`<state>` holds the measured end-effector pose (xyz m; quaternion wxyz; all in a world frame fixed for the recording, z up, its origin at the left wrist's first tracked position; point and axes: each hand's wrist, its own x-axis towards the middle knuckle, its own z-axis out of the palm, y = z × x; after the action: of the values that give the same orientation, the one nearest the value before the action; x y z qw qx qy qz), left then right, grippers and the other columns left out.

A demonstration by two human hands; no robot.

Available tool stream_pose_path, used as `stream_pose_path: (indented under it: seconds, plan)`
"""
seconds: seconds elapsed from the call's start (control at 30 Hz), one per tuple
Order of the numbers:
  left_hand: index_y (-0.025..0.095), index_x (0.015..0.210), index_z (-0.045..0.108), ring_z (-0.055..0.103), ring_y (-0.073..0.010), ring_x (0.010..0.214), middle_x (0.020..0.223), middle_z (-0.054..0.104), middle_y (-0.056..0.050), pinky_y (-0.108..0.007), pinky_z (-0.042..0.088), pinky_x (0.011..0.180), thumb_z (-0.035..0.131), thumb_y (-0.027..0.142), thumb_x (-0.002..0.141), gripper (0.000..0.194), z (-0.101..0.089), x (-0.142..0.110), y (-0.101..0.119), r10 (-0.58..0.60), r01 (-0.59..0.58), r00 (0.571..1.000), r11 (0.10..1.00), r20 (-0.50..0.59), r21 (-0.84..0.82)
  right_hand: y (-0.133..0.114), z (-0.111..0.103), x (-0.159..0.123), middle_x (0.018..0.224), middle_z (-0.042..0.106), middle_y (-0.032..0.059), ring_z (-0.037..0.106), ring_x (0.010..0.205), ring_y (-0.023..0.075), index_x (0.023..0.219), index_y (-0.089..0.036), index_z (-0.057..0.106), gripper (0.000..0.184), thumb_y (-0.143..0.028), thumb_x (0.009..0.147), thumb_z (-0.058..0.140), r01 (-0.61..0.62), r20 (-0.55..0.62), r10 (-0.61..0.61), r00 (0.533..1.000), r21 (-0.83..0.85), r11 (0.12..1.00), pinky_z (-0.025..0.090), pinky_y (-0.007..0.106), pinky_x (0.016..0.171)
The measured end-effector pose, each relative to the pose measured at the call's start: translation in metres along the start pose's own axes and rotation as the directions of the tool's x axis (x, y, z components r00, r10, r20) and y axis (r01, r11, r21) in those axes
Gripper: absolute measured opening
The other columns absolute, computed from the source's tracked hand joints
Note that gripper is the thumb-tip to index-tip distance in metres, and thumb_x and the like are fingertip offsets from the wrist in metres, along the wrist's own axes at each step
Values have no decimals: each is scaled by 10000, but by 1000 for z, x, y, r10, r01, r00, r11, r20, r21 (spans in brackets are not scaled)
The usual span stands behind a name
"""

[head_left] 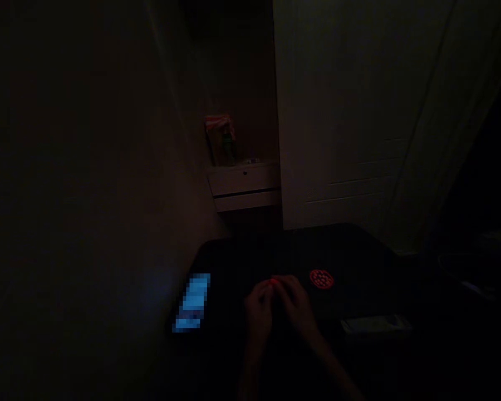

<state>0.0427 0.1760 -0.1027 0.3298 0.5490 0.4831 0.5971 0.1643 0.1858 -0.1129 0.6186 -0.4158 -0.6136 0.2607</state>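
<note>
Forearms reach up from below, nearest the camera, ending in the left hand (259, 303) and the right hand (295, 301). Landmark for this report: the red-patterned disc (321, 279), round, lying on the dark worktop (325, 242).

Both hands are just left of the disc, with fingers bent and fingertips brought together at a small red glow (273, 282). Lighting is very poor; whether either hand grasps the glowing spot or merely touches it cannot be determined. Neither hand touches the disc.

Well left of the disc, at the worktop's left side, lies a bright blue screen (193, 301), its content pixelated. Nearer the camera than the disc and to its right is a flat pale item (376, 324), details indistinct.

Beyond the disc stands a tall pale panel (338, 111). Beyond and left of the disc is a drawer unit (246, 181), bearing a red-and-white-topped packet (218, 121) and a greenish object (227, 143).
</note>
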Motion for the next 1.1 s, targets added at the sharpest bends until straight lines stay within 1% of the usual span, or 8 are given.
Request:
stream_pose_path:
  seconds: [0.17,0.3,0.37,0.47,0.57,0.67,0.77,1.1]
  plan:
    - [166,1065,759,765,-269,913,1030,801,-131,-384,606,833,646,504,903,392,1,1,0,-14,15,1000,999,25,-44,0,0,0,1073,739,79,681,1014,258,1073,-251,745,263,-442,986,587,-52,-36,54,998,54,997,530,401,924]
    - [170,1046,749,751,-269,978,1044,793,-123,-393,585,899,690,464,881,341,2,1,1,-21,21,1000,998,10,-55,-2,-1,1,1085,749,80,695,1033,261,1085,-236,710,275,-459,974,593,-129,-73,138,988,110,986,540,391,933]
    - [176,1028,749,741,-267,1012,1051,790,-114,-392,571,926,693,442,881,309,2,1,2,-13,15,1000,998,23,-62,-3,-1,1,1076,752,77,700,1031,257,1095,-231,690,280,-462,977,584,-139,-73,149,986,128,982,550,375,919]
    - [182,1026,749,738,-265,1007,1042,789,-104,-389,568,924,693,442,882,303,2,1,1,-6,7,1000,998,21,-58,-6,-1,1,1057,752,73,709,1012,247,1091,-228,677,277,-461,981,574,-118,-26,122,992,128,985,557,358,902]
    - [188,1000,755,739,-268,979,1018,789,-100,-393,570,908,676,467,888,310,2,1,-1,1,-1,999,1000,-38,-10,-8,0,0,1061,752,72,709,1014,246,1090,-230,684,261,-445,980,584,-104,21,102,995,100,989,549,363,918]
    - [199,990,761,737,-267,967,1012,789,-98,-401,568,909,637,476,911,313,2,1,-2,42,-39,996,998,-73,47,-8,-1,0,1116,747,77,697,1062,256,1120,-236,701,262,-431,961,627,-83,10,83,997,76,994,532,387,965]
    - [204,984,762,738,-267,951,1004,789,-99,-402,573,896,613,480,923,320,1,1,-2,73,-69,995,996,-68,64,-7,-1,-1,1140,749,80,694,1077,265,1134,-244,725,264,-418,949,649,-55,8,54,998,64,996,532,401,973]
    - [207,982,752,730,-265,951,999,780,-90,-406,563,899,606,427,931,268,2,1,-4,69,-67,997,996,-27,66,-6,-2,-1,1022,755,71,698,975,251,1026,-243,740,196,-377,968,610,-27,-29,27,999,29,999,543,368,883]
